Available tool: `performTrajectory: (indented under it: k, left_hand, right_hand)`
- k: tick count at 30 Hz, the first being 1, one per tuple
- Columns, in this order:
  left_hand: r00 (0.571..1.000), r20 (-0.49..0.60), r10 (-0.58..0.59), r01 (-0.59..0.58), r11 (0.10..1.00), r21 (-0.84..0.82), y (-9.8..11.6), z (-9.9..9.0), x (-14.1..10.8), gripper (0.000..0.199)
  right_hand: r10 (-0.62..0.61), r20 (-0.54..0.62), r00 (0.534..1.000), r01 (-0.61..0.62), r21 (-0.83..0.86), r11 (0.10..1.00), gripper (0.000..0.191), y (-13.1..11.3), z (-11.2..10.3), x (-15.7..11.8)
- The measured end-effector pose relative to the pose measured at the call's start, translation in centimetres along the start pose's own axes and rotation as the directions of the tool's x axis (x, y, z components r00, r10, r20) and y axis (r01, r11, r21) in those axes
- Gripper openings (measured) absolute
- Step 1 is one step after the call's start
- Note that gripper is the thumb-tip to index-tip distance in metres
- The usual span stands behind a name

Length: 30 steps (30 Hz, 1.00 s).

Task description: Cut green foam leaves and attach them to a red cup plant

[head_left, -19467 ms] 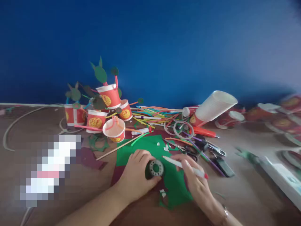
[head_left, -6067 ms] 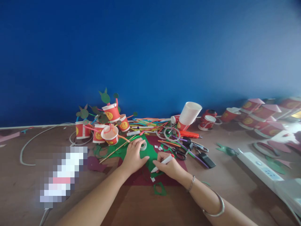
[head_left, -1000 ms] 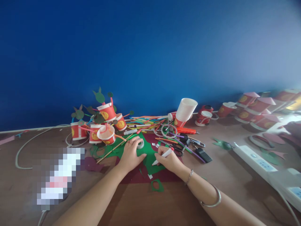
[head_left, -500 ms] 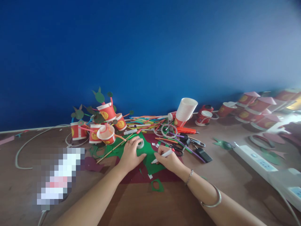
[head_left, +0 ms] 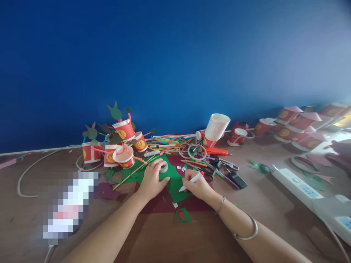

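Note:
A white marker with a red end (head_left: pixel 196 177) is gripped in my right hand (head_left: pixel 197 185). Its tip meets or hovers just over a sheet of green paper (head_left: pixel 175 182); which one I cannot tell. My left hand (head_left: pixel 153 180) lies spread on the same sheet, thumb apart from the fingers. Beside its index finger sits a small white tape roll (head_left: pixel 163 167), partly covered by the fingers. Dark red paper (head_left: pixel 161 206) lies beneath the green one. Small white pieces (head_left: pixel 174 205) and a green offcut with a hole (head_left: pixel 187 215) are close by.
Decorated red paper cups (head_left: pixel 124 156) stand at the left, and a tall cup stack (head_left: pixel 218 126) at the back. Colourful straws (head_left: pixel 170 140), scissors (head_left: pixel 210 174), an orange cutter (head_left: pixel 216 151) and a black key fob (head_left: pixel 237 179) lie behind my hands. A power strip (head_left: pixel 297 184) is at the right.
My right hand and the marker's tip have shifted slightly to the right and down on the green paper. My left hand stays put.

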<state>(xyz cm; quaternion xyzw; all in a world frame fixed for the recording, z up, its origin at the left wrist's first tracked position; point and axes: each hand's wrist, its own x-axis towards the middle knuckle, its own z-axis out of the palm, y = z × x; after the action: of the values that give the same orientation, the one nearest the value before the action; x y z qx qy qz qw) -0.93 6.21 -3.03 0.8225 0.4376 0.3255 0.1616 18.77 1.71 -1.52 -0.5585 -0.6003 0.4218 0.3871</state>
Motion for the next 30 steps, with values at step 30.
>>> performTrajectory:
  k: [30]
  left_hand:
    - [1.0,0.008,-0.013,0.013,1.0,0.006,-0.12,0.05,0.02,0.045]
  right_hand:
    - [0.05,0.111,0.993,-0.052,0.02,0.998,0.018,-0.22,-0.21,-0.22]
